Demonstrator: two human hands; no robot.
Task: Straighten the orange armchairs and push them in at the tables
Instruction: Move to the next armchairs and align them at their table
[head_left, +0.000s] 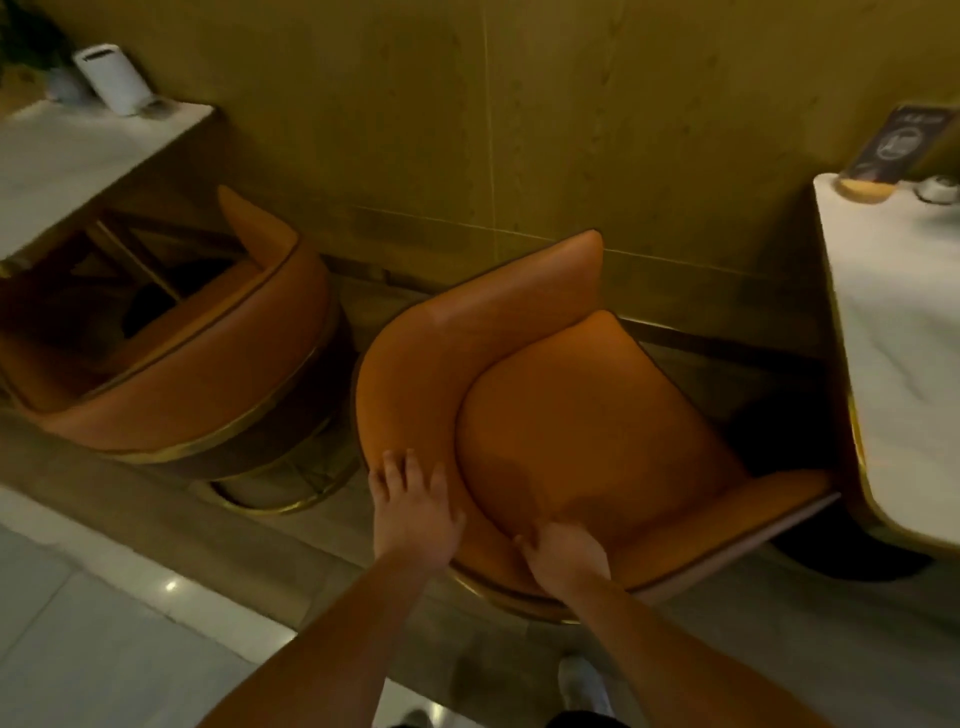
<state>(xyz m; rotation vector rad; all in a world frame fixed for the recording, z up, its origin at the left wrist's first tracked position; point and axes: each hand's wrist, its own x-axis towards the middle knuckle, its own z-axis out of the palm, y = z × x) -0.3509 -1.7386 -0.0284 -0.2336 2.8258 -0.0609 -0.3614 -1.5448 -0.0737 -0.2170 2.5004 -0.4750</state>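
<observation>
An orange armchair (587, 415) with a curved back and gold base ring stands below me, its seat open toward the white marble table (904, 332) at the right and slightly angled to it. My left hand (413, 506) lies flat with spread fingers on the chair's curved backrest. My right hand (563, 558) grips the backrest edge near the seat cushion. A second orange armchair (208, 374) sits at the left, tucked partly under another white marble table (67, 156).
A tan panelled wall runs behind both chairs. A white cylindrical holder (114, 78) stands on the left table; a dark sign card (898, 140) and small items stand on the right table. Pale glossy floor tiles lie at lower left. My shoe (584, 683) shows below.
</observation>
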